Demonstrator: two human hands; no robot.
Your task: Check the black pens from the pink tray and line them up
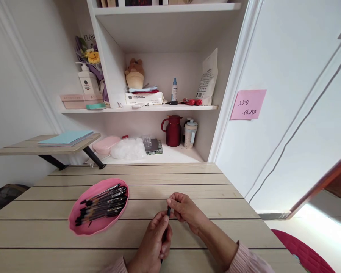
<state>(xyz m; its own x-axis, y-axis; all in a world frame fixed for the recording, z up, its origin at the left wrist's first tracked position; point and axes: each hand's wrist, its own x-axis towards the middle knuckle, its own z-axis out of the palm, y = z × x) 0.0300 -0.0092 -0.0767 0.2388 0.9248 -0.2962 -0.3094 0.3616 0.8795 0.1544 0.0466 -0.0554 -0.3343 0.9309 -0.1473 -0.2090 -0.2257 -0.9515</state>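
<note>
Over the front middle of the table, my left hand [155, 237] is closed around a black pen [168, 211], which is held at a slant with its upper end pointing away from me. The thumb and fingers of my right hand [186, 210] pinch that upper end. Much of the pen is hidden inside the left fist, and its lower end pokes out below. To the left of my hands lies a pink scalloped dish [88, 229] with several black pens [105, 204] side by side in it.
The slatted wooden table [216, 235] runs back to a white shelf unit. A small raised stand [19, 146] with blue paper [66, 137] is at the left. On the lower shelf are a red jug [173, 132], a cup [190, 134] and a pink box [106, 144].
</note>
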